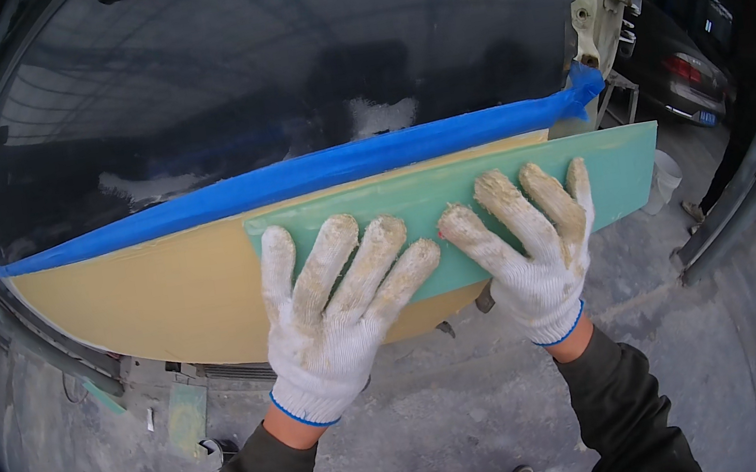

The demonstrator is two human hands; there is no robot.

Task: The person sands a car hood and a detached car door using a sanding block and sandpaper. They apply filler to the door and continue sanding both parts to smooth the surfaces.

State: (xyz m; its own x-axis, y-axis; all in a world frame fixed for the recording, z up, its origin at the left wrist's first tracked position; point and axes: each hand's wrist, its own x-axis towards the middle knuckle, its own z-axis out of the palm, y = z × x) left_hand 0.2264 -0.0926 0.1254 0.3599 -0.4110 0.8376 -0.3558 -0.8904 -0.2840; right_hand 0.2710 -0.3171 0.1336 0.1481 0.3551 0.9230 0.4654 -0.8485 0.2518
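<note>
Both my hands wear white knit gloves with blue cuffs and tan dust on the fingertips. Flat and spread, my left hand [331, 316] lies with its fingers on the left part of a long green sheet [622, 170]. My right hand [538, 271] rests farther right on the same sheet, fingers also stretched out. Under the sheet is a beige-coated curved car body panel [144, 305], partly covered by it. The sheet's right end sticks out past the panel. A strip of blue masking tape [290, 173] runs along the beige area's upper edge.
Beyond the tape is a glossy dark surface [207, 76] with pale sanded patches. A small green sheet [188, 416] and a dark can [221, 447] are on the concrete floor at lower left. A white bucket [668, 178], a parked dark car [670, 65] and a person stand at right.
</note>
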